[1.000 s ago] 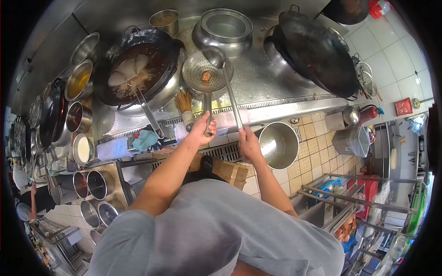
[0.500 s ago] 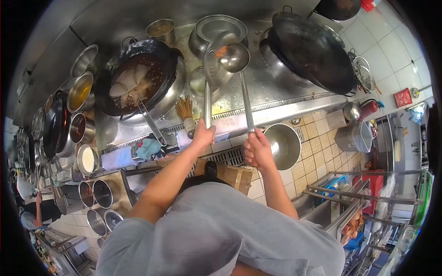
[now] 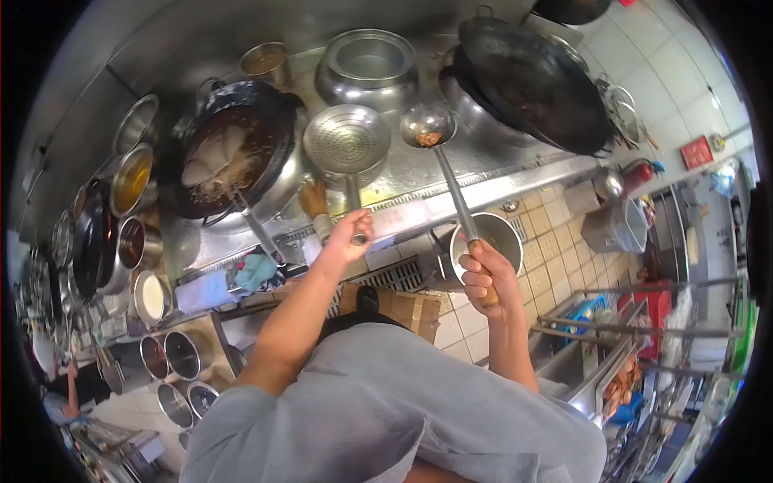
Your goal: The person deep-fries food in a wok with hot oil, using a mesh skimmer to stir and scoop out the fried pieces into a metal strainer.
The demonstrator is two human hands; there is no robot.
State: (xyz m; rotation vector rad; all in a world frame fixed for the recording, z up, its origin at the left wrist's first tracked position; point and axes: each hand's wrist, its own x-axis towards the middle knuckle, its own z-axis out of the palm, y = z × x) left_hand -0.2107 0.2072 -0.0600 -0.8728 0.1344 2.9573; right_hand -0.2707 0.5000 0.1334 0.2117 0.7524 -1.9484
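My left hand [image 3: 352,233] is closed around the handle of a perforated skimmer [image 3: 346,138], whose round bowl faces up with nothing in it, over the steel range in front of a pot [image 3: 370,60]. In my right hand [image 3: 489,278] is the wooden grip of a ladle [image 3: 424,121]. A small heap of orange-brown food [image 3: 429,138] lies in the ladle's bowl, to the right of the skimmer. Left of the skimmer, a wok [image 3: 233,149] holds dark bubbling liquid with a wire strainer [image 3: 221,161] resting in it. A bamboo brush [image 3: 314,199] lies close to my left hand.
A large dark wok [image 3: 531,80] stands tilted at the back right. Below the range edge is a deep steel pot [image 3: 503,241]. Sauce containers [image 3: 138,244] line the left side. A wire rack [image 3: 596,338] stands at right. Another person's arm [image 3: 72,386] shows far left.
The skimmer and ladle have moved apart, the skimmer left and the ladle right. Orange food seen in the skimmer before is now in the ladle. My right hand has moved right and nearer my body.
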